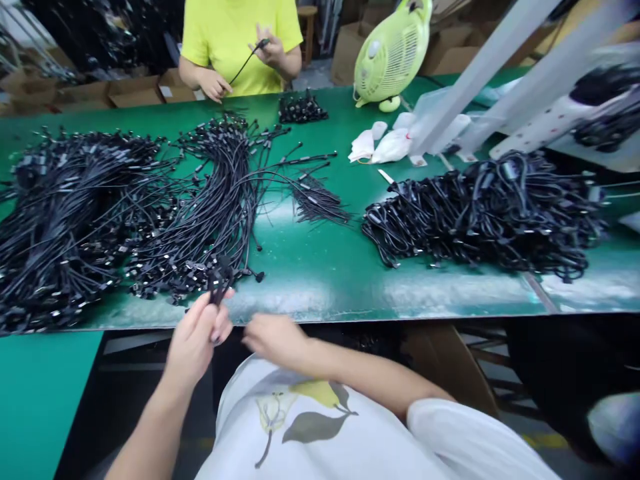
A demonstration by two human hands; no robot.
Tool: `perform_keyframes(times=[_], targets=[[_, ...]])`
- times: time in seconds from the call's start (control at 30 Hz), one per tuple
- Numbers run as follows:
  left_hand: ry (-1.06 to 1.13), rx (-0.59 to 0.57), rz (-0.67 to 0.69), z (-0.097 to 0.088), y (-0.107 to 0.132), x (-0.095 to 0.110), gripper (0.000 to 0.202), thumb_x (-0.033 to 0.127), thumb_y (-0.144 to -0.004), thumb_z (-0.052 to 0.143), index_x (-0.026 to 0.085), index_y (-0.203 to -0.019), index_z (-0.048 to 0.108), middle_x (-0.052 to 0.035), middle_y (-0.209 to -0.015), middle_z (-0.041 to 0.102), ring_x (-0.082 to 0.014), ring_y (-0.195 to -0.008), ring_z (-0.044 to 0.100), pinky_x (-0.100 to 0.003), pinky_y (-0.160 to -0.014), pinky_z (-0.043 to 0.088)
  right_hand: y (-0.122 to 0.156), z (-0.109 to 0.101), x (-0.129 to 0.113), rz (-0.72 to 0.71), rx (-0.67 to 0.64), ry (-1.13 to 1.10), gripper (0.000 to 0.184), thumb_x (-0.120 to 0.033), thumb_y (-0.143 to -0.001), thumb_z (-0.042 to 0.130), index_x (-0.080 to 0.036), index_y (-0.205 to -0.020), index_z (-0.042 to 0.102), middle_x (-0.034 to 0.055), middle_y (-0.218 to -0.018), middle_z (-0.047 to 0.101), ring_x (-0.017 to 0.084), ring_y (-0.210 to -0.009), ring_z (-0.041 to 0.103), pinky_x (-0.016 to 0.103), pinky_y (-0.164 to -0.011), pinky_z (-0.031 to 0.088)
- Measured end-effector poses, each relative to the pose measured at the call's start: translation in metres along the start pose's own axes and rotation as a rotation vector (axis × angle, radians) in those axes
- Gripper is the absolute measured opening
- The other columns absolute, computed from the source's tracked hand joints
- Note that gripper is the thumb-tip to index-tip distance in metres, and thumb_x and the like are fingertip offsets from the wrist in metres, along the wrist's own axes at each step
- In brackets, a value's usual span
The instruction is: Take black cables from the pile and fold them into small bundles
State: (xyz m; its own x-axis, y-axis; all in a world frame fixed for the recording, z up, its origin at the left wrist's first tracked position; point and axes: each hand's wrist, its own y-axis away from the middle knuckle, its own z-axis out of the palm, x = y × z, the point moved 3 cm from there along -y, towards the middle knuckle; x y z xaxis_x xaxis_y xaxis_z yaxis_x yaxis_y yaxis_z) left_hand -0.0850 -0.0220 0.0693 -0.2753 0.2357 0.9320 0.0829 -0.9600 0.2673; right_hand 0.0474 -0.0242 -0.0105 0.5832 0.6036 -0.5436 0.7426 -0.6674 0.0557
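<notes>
My left hand [199,328] is closed at the table's front edge, gripping black cables [220,277] whose dark ends stick up above the fingers. Just right of it, my right hand [274,339] has its fingers curled in. What those fingers hold, if anything, is hidden. Straight ahead of my left hand lies a fanned pile of straight black cables [220,180] with small plugs at both ends. A larger heap of similar cables [70,213] spreads to the left.
Coiled cables [480,213] are heaped on the green table [305,267] at right, near a white metal frame [480,73]. Thin black ties or wires [320,200] lie mid-table. Opposite, a person in yellow [240,40] handles a cable beside a green fan [390,53].
</notes>
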Motion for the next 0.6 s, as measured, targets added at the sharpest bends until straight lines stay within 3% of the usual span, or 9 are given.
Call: perform_keyframes(times=[0.1,0.17,0.23,0.3,0.37,0.43,0.5,0.6], targets=[[-0.110,0.128,0.056,-0.028,0.031,0.033,0.025,0.035,-0.081,0.070,0.018,-0.098,0.072,0.0018,-0.058,0.041,-0.0086,-0.050,0.032,-0.023,-0.045,0.031,-0.035,0.046,-0.058,-0.370,-0.142,-0.101,0.021,-0.037,-0.094,0.056,-0.022,-0.105,0.066,-0.0005,-0.099,0.069,0.012,-0.083,0.062,0.021,-0.053,0.037],[-0.158,0.223,0.037,-0.051,0.043,0.042,0.025,0.035,-0.080,0.070,0.018,-0.099,0.072,0.0022,-0.058,0.039,-0.0085,-0.050,0.032,-0.022,-0.044,0.031,-0.042,0.042,-0.059,-0.489,-0.141,-0.126,0.023,-0.038,-0.095,0.055,-0.024,-0.110,0.065,-0.0028,-0.105,0.068,0.010,-0.088,0.062,0.020,-0.056,0.039],[-0.142,0.269,-0.034,-0.070,0.046,0.034,0.029,0.037,-0.078,0.072,0.017,-0.100,0.071,0.0032,-0.058,0.039,-0.0076,-0.050,0.033,-0.021,-0.044,0.030,-0.039,0.009,-0.025,-0.331,-0.059,-0.071,0.020,-0.037,-0.095,0.055,-0.023,-0.101,0.068,-0.0026,-0.103,0.069,0.011,-0.092,0.063,0.020,-0.064,0.043],[-0.076,0.260,-0.128,-0.078,0.042,0.012,0.034,0.040,-0.075,0.075,0.016,-0.099,0.070,0.0041,-0.060,0.040,-0.0061,-0.050,0.032,-0.020,-0.044,0.030,-0.029,-0.044,0.035,0.017,0.101,0.009,0.019,-0.031,-0.096,0.052,-0.022,-0.098,0.069,0.0007,-0.100,0.070,0.014,-0.093,0.062,0.023,-0.077,0.045],[0.001,0.211,-0.200,-0.073,0.032,-0.015,0.037,0.041,-0.074,0.077,0.014,-0.099,0.069,0.0049,-0.061,0.041,-0.0047,-0.049,0.031,-0.019,-0.045,0.029,-0.022,-0.097,0.095,0.271,0.238,0.081,0.023,-0.027,-0.098,0.047,-0.018,-0.103,0.068,0.0069,-0.106,0.068,0.018,-0.100,0.061,0.029,-0.086,0.043],[0.073,0.133,-0.244,-0.059,0.022,-0.038,0.039,0.041,-0.074,0.077,0.012,-0.098,0.068,0.0054,-0.062,0.041,-0.0038,-0.050,0.030,-0.019,-0.046,0.028,-0.028,-0.133,0.140,0.409,0.296,0.132,0.025,-0.025,-0.097,0.046,-0.013,-0.103,0.067,0.0123,-0.107,0.066,0.022,-0.102,0.059,0.033,-0.089,0.042],[0.127,0.052,-0.273,-0.040,0.014,-0.052,0.039,0.041,-0.074,0.077,0.011,-0.096,0.067,0.0054,-0.062,0.041,-0.0036,-0.050,0.029,-0.019,-0.047,0.028,-0.050,-0.147,0.165,0.492,0.299,0.153,0.024,-0.030,-0.095,0.049,-0.014,-0.100,0.067,0.0127,-0.106,0.066,0.023,-0.098,0.060,0.033,-0.086,0.043],[0.156,-0.019,-0.287,-0.017,0.006,-0.059,0.041,0.044,-0.074,0.076,0.010,-0.094,0.066,0.0057,-0.062,0.040,-0.0037,-0.050,0.028,-0.020,-0.047,0.027,-0.097,-0.136,0.175,0.570,0.262,0.150,0.026,-0.039,-0.090,0.057,-0.015,-0.097,0.067,0.0122,-0.105,0.067,0.023,-0.095,0.061,0.031,-0.081,0.045]])
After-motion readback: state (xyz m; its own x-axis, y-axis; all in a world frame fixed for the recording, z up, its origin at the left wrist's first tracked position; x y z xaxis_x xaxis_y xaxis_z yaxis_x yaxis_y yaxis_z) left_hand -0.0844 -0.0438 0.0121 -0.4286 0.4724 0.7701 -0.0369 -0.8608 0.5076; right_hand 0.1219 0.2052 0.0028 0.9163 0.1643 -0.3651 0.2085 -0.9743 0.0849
